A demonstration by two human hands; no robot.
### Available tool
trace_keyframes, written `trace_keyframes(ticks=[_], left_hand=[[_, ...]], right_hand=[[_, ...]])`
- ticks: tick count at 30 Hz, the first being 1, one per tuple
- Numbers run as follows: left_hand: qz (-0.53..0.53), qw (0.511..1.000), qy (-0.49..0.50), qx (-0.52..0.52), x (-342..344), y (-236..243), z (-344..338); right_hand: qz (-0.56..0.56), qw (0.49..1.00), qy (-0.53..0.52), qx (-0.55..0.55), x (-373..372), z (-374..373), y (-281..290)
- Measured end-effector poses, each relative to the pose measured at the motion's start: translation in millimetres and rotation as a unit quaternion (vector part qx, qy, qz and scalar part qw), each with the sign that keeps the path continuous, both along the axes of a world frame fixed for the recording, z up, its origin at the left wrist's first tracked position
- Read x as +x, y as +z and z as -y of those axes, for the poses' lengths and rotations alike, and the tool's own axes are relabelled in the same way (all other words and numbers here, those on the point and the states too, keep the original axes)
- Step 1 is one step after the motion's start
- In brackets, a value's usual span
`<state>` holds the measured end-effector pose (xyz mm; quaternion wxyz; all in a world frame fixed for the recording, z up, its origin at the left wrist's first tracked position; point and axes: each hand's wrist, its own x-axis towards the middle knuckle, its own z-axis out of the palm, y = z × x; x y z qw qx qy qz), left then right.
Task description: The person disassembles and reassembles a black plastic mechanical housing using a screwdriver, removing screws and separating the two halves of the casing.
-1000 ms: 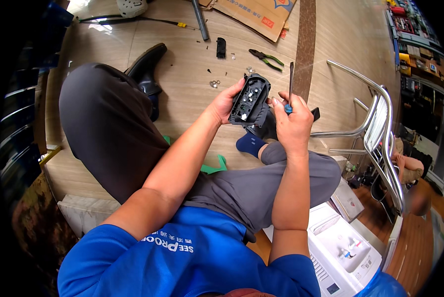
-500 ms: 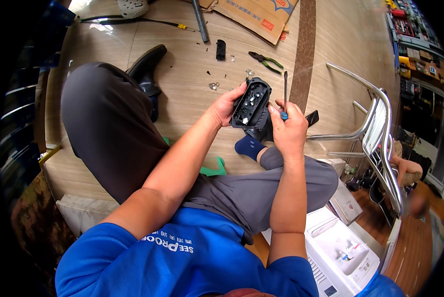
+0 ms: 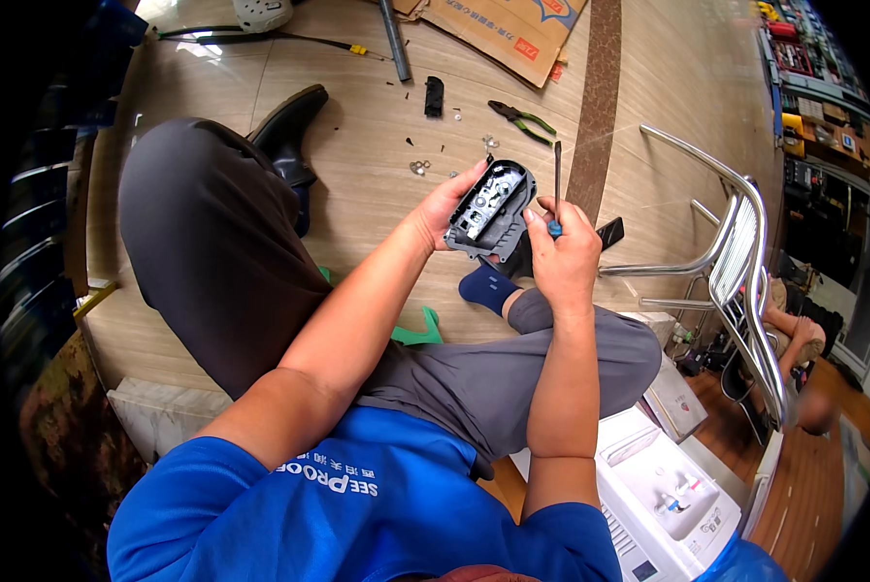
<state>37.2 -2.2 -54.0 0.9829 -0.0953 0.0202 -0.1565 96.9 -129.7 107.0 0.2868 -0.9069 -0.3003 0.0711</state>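
Note:
My left hand (image 3: pixel 441 208) is closed on the edge of a black plastic housing (image 3: pixel 476 225), an open shell with rounded lobes at its upper end. Its inside is turned up toward me, and light metal parts shine in it. Beside the shell's right edge, my right hand (image 3: pixel 568 252) grips a screwdriver (image 3: pixel 558 179) by its blue handle, the thin shaft pointing away from me. The screwdriver's tip is apart from the housing. On the floor beyond lie green-handled pliers (image 3: pixel 524 119), a small black plastic part (image 3: pixel 434 97) and several small metal pieces (image 3: pixel 419 168).
To the right stands a metal-framed chair (image 3: pixel 757 228); a dark phone-like slab (image 3: pixel 611 233) lies nearer. A white water dispenser (image 3: pixel 682 519) is at lower right. Cardboard (image 3: pixel 503 41), a grey tube (image 3: pixel 396 44) and a cable (image 3: pixel 304 39) lie at the far side. Another person (image 3: pixel 794 335) sits far right.
The housing has tilted in my left hand, so its interior catches more light. My right hand with the screwdriver has barely shifted. The person at far right has changed posture.

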Motion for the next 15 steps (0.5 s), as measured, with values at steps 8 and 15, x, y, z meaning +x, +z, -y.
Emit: trace_keyframes(ticks=[8,15], left_hand=[[0.006,1.0,0.002,-0.003,-0.3,0.1,0.2],[0.002,1.0,-0.004,-0.001,-1.0,-2.5,0.6]], right_hand=[[-0.005,1.0,-0.001,-0.003,-0.5,-0.5,-0.1],[-0.002,1.0,0.006,0.002,-0.5,-0.2,-1.0]])
